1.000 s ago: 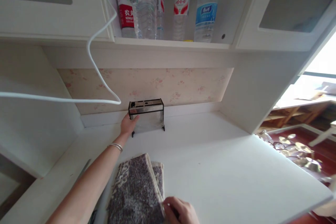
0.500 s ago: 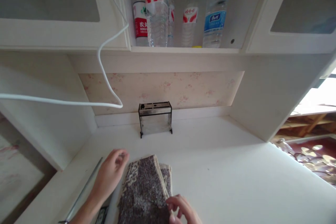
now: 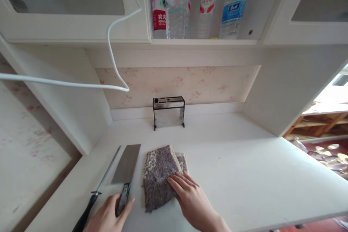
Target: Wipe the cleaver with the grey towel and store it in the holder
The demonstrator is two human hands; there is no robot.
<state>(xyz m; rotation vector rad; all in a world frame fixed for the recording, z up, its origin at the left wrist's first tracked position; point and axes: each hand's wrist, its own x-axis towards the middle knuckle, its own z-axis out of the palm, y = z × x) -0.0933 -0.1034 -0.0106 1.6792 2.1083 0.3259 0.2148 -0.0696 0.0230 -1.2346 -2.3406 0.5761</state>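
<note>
A cleaver (image 3: 128, 163) with a wide grey blade and a black handle lies flat on the white counter. My left hand (image 3: 108, 214) is at its handle, thumb on one side and fingers on the other, closed around it. To the right lies a folded brown-and-cream towel (image 3: 159, 181). My right hand (image 3: 191, 197) rests on the towel's right edge, fingers stretched out and flat. Left of the cleaver is a sharpening steel (image 3: 108, 172) with a black handle, partly hidden near my left hand.
A metal knife block (image 3: 168, 112) with black edges stands at the back wall. Overhead, a cabinet shelf (image 3: 203, 42) holds several plastic bottles (image 3: 176, 11). A white cable (image 3: 111, 47) hangs down at the left. Side panels (image 3: 288, 90) flank the counter (image 3: 244, 166).
My left hand has drawn back from beside the towel to the cleaver's handle. My right hand has gone from the towel's edge to lying on it. The view has shifted, showing the whole cleaver.
</note>
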